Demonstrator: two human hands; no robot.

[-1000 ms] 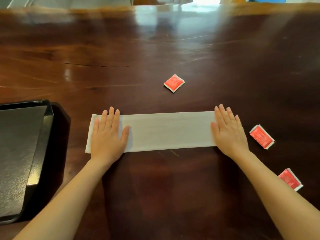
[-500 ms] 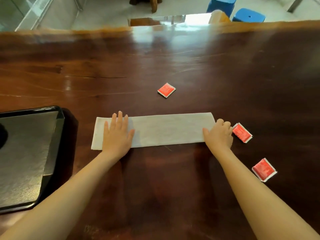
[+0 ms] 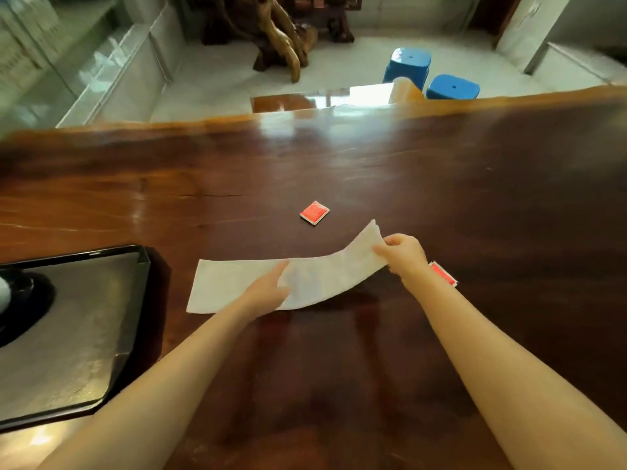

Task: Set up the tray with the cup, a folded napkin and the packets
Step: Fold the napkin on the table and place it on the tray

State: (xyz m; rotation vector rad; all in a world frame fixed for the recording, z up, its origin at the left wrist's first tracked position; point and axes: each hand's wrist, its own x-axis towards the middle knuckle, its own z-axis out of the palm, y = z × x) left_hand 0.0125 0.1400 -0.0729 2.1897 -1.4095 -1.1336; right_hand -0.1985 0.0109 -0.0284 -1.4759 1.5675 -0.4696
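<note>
Right hand (image 3: 402,254) pinching raised end of white napkin (image 3: 230,286), left hand (image 3: 268,293) flat on its middle, red packet (image 3: 314,213) beyond, print unreadable

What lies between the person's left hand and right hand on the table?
Head view: only the white napkin spans that stretch; the left hand presses it down, the right hand pinches its raised end.

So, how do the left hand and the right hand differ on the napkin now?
The left hand lies flat with straight fingers; the right hand is curled, pinching. The left hand presses the napkin near its middle onto the table; the right hand holds its right end up. Both touch the napkin.
</note>
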